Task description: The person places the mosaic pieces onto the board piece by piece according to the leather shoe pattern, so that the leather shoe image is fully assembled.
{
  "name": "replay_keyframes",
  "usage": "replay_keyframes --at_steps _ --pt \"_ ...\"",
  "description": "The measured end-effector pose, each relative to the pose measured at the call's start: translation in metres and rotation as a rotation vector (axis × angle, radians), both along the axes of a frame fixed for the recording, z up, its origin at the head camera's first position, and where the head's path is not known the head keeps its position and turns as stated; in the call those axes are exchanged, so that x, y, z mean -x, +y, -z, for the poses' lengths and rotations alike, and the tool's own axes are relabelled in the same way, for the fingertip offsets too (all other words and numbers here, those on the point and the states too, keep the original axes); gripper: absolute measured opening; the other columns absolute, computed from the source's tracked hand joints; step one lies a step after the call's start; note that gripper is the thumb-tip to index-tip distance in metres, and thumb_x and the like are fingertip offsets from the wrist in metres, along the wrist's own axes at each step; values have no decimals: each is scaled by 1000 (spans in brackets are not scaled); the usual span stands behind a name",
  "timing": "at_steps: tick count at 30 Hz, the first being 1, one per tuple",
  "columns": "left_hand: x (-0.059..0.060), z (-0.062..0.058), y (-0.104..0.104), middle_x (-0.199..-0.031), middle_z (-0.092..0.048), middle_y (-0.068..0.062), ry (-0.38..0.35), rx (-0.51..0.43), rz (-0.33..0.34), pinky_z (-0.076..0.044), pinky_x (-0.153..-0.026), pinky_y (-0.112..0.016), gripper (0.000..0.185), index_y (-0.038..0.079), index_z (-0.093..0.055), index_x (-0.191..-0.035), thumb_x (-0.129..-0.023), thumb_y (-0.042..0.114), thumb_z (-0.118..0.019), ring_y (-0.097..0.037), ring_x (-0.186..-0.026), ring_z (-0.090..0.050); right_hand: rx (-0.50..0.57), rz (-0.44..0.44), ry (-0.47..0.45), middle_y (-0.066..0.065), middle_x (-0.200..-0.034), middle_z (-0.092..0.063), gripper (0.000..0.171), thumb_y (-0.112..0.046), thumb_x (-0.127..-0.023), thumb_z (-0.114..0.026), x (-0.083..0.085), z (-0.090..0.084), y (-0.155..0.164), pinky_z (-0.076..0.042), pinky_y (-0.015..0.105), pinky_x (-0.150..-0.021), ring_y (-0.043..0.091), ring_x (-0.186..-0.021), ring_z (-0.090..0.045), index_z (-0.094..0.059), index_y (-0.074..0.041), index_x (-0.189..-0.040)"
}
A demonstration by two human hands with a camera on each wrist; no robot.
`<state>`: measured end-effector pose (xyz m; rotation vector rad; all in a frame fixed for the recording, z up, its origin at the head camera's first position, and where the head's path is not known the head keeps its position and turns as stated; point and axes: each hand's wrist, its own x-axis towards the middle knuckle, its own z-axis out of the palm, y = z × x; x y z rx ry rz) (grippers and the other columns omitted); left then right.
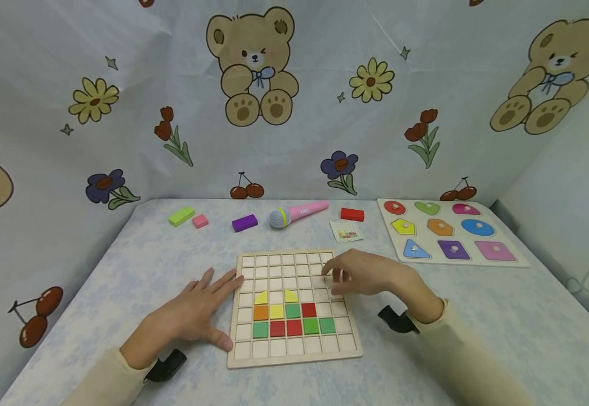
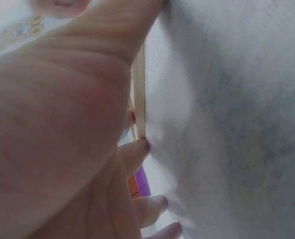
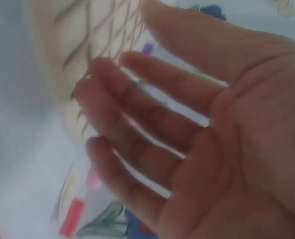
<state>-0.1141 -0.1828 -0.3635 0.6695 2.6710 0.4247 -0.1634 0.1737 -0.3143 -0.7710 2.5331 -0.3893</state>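
A pale blue mottled tabletop (image 1: 477, 316) carried a square wooden grid board (image 1: 294, 307) with coloured tiles. The left hand (image 1: 195, 310) lay flat against the board's left edge, fingers spread. The right hand (image 1: 370, 276) hovered over the board's upper right corner, fingers loosely extended, holding nothing.

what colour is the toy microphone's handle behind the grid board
Pink, with a grey head; the toy microphone shows best in the head view.
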Motion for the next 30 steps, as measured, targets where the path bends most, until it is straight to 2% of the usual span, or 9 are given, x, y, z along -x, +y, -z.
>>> replay_keyframes --at_steps 6,9,15,18,23,28,30 --pt "0 -1 -1 -168 -17 -11 27 0 12 -19 -111 -75 126 15 -24 -160 -61 70 -80 -57 -149 -9 -9 146 -2 4 -108 -68 38 -23 -86 -79 25 -3 44 -56 32 -76 18 -95 -60 -67 -12 -121" --pt "0 -1 -1 -168 -18 -12 25 -12 21 -19 -110 -75 126 13 -25 -160 -61 69 -80 -58 -148 -9 -58 212 -3 5 -105 -68 31 -21 -83 -82 32 -2 60 -55 35 -80 19 -93 -59 -69 -12 -110" --pt "0 0 -1 -168 -18 -13 16 -17 20 -19 -110 -76 126 14 -25 -160 -60 70 -79 -58 -148 -9 -198 323 -39 4 -93 -64 30 -26 -76 -87 34 3 77 -52 36 -75 21 -85 -57 -67 -12 -94" --pt "0 1 -1 -168 -18 -12 14 -12 17 -20 -110 -75 126 14 -25 -160 -61 71 -79 -58 -148 -9 -223 343 -56 4 -88 -62 30 -30 -77 -87 34 4 79 -49 34 -71 20 -80 -57 -67 -12 -90" --pt "-1 1 -1 -168 -17 -12 10 -16 13 -19 -110 -76 126 14 -25 -160 -61 70 -79 -58 -148 -8 -207 333 -101 4 -82 -64 24 -28 -82 -83 30 3 74 -47 31 -68 18 -74 -59 -67 -11 -88" --pt "-1 1 -1 -168 -17 -12 16 -15 13 -19 -110 -75 126 15 -25 -160 -60 70 -79 -58 -148 -8 -237 364 -72 4 -77 -66 35 -39 -79 -85 28 5 70 -46 32 -66 17 -69 -63 -65 -11 -86" --pt "-1 1 0 -168 -17 -12 15 -13 12 -19 -111 -75 126 15 -25 -160 -60 70 -79 -58 -148 -8 -232 377 -79 3 -77 -66 34 -37 -78 -86 28 7 69 -48 31 -66 17 -69 -65 -65 -11 -85"
